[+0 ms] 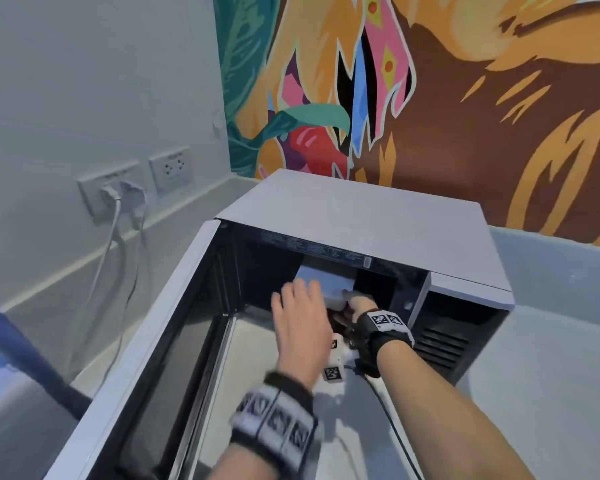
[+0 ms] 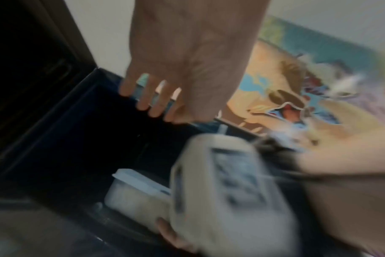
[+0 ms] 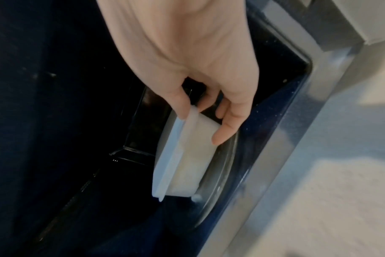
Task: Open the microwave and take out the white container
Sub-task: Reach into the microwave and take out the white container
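— Position check. What do I have at the oven?

— I see the grey box-shaped microwave (image 1: 361, 216) on the pale surface (image 1: 551, 375), against the wall with the orange and brown mural (image 1: 465, 98). Its dark-lined door (image 1: 174, 341) is swung wide open to the left. Both my hands are reaching into the dark cavity.

— The task's thing?

— The white rectangular plastic container with a flat lid (image 3: 182, 156) sits inside the microwave, on the clear glass turntable (image 3: 222, 173), near the front opening.

— Right hand?

— My right hand (image 3: 187, 60) is on the container's near end. The thumb (image 3: 179, 102) presses on the lid edge, and the other fingers (image 3: 228, 128) curl under the body, so it pinches that end. The wrist view shows this plainly.

— Left hand?

— My left hand (image 1: 302, 313) is over the container in the head view, fingers (image 2: 143, 102) extended and slightly parted. The left wrist view is blurred. I cannot tell whether they touch the lid.

— Anything else?

— Both wrists wear black bands with black-and-white coded tags (image 1: 385, 320). Two white wall sockets (image 1: 136, 181) sit on the grey wall to the left. The nearer one has plugs in it, with white cables (image 1: 115, 244) hanging down.
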`<state>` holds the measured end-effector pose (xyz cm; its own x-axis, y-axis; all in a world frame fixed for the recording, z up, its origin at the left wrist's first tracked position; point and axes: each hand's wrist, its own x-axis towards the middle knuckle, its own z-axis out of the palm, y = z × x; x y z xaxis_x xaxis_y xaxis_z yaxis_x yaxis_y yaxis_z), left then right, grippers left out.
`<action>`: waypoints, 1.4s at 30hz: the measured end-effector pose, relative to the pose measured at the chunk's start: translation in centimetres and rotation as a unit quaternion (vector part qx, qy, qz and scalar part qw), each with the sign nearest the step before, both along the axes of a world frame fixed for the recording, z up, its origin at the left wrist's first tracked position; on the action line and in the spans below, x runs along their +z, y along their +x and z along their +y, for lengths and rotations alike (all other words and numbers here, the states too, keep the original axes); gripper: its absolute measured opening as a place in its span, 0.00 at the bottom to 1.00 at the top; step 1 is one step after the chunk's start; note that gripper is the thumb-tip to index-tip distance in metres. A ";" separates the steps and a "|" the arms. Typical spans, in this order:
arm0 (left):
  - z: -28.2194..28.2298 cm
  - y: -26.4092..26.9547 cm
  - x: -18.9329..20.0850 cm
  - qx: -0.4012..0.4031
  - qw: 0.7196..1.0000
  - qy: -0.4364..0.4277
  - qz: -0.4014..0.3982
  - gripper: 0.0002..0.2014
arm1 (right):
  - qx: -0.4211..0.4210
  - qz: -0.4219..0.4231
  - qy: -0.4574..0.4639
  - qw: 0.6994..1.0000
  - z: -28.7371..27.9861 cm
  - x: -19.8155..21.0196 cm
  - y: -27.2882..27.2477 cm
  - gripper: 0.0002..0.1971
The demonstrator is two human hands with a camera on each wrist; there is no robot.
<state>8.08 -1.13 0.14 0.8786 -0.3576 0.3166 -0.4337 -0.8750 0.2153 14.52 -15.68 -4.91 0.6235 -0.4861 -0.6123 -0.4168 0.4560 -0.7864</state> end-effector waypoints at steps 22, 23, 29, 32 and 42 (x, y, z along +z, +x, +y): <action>0.3 9.9 -4.8 0.022 0.927 -0.148 0.345 0.19 | -0.076 -0.063 0.059 0.993 3.5 -2.5 -5.3 0.29; 0.7 9.3 -4.4 0.019 0.929 -0.131 0.345 0.20 | -0.059 -0.066 0.068 0.994 3.5 -2.4 -6.1 0.28; 3.4 4.8 -1.6 -0.005 0.929 -0.054 0.367 0.12 | 0.018 -0.086 0.097 0.991 4.5 -1.1 -11.9 0.06; 5.0 1.8 -1.9 -0.012 0.929 -0.045 0.366 0.14 | 0.046 -0.088 0.099 0.990 4.4 -1.3 -15.6 0.06; 4.1 -12.1 -5.7 -0.055 0.865 -0.126 0.483 0.15 | 0.064 -0.085 0.124 0.987 1.0 -5.4 -33.8 0.27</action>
